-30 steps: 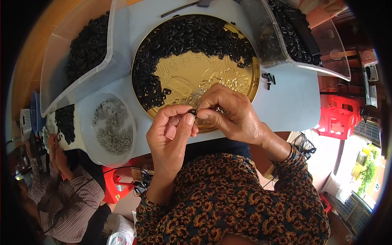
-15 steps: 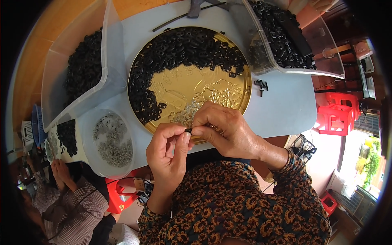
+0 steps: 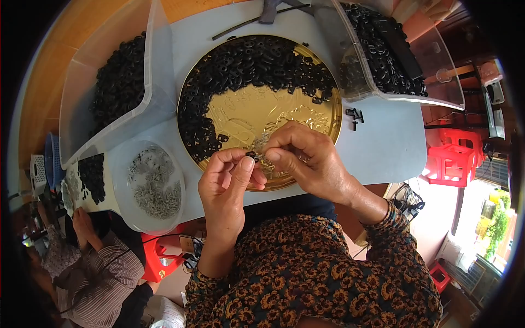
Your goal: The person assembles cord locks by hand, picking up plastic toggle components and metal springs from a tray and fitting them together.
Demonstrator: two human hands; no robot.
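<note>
My left hand (image 3: 225,188) pinches a small black plastic piece (image 3: 252,156) between thumb and forefinger, over the near rim of a round golden tray (image 3: 232,112). Close beside it on the right, my right hand (image 3: 317,161) has its thumb and forefinger brought together. Whatever those fingertips hold, if anything, is too small to make out. Small silvery metal bits (image 3: 258,144) lie on the tray, partly hidden by my hands. Many black plastic pieces (image 3: 249,63) with holes are heaped along the tray's far and left sides.
Clear bins of black pieces stand left (image 3: 149,71) and right (image 3: 367,71). A clear bowl (image 3: 178,188) holds small metal pieces. Several black bits (image 3: 354,118) lie right of the tray, a dark rod (image 3: 235,28) behind it. Another person's hands (image 3: 85,225) are at the left; red stools (image 3: 451,150) stand right.
My hands have moved slightly up and come apart; the right fingertips have left the black piece, which stays in my left hand. The whole view has shifted a little.
</note>
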